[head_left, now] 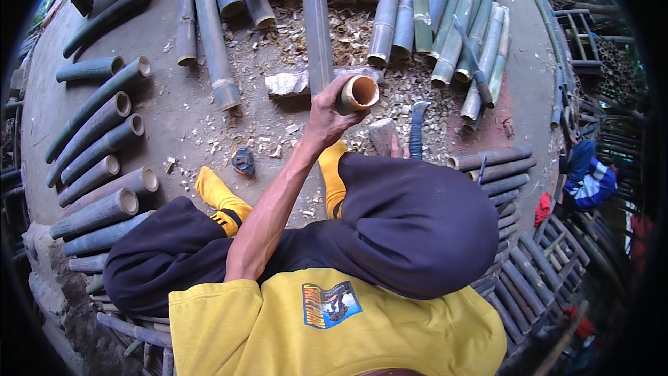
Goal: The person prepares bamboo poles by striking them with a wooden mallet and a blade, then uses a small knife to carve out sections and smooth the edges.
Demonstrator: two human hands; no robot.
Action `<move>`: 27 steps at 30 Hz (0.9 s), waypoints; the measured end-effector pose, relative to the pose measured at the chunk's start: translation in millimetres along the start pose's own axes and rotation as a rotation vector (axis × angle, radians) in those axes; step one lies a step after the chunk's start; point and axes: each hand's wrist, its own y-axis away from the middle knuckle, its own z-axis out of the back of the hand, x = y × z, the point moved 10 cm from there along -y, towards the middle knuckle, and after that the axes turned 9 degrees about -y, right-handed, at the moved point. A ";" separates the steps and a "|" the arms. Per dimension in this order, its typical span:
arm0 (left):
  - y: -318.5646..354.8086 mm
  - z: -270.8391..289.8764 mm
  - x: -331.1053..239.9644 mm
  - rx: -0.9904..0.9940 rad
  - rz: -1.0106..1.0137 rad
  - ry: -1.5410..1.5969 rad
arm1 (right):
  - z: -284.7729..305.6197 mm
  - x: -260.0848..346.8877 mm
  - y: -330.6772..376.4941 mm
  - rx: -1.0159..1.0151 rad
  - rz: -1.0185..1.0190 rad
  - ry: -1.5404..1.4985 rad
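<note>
Left hand (325, 115) wrapped round the near end of a long bamboo pole (319, 35), fingers curled tight about its hollow mouth; pole running away to the far side over wood chips (292, 49); right hand (395, 147) mostly hidden behind the raised knee, fingers impossible to tell; just beside it a blue-handled curved blade (416, 129) on the ground; cut bamboo tubes (97, 139) fanned out at left, more poles (459, 35) far right.

left hand (325, 115) grips cut bamboo pole (319, 35) at its open end, machete (416, 125) at 3 o'clock, wood chips (278, 49) around
</note>
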 end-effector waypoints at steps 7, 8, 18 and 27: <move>-7.9 -19.4 -7.7 0.053 -0.114 -0.024 | 117.3 55.8 -24.1 -0.176 0.062 -0.398; -7.3 -23.9 -10.5 0.078 -0.113 -0.027 | 145.2 88.9 -24.0 -0.211 0.138 -0.552; -6.9 -25.0 -22.8 -0.356 -0.065 -0.129 | 139.1 217.2 -27.5 0.210 0.357 -0.747; 14.5 -4.2 -3.3 -0.361 -0.043 -0.146 | 109.2 218.8 -4.2 0.257 0.370 -0.804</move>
